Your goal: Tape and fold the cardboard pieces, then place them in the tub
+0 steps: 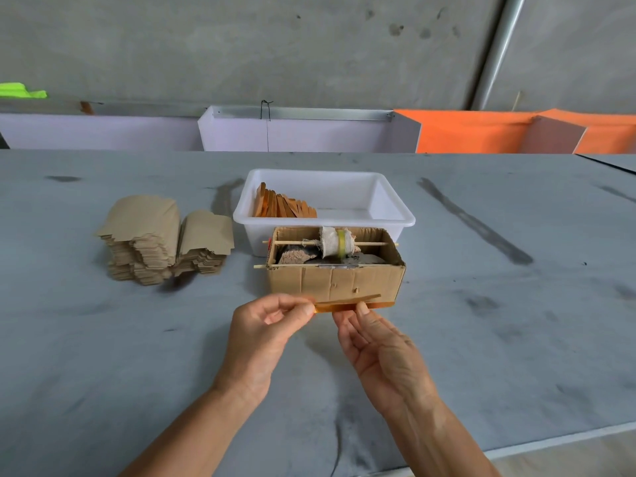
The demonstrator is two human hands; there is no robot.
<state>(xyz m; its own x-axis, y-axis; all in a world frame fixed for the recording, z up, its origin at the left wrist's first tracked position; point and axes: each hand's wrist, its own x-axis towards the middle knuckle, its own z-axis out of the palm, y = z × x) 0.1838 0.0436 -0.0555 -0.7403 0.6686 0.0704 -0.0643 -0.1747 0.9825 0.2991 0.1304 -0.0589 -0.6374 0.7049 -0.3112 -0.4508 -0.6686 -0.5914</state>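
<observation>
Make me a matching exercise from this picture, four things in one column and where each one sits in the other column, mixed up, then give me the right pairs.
Things
1. white plastic tub
2. stack of flat tan cardboard pieces
3. brown cardboard dispenser box
4. amber tape strip

Places
A. far left on the grey table
B. pinched between left hand and right hand
C. behind the dispenser box, holding folded pieces
D. right in front of the tub

Pairs: 1-C, 2-A, 3-D, 4-B
</observation>
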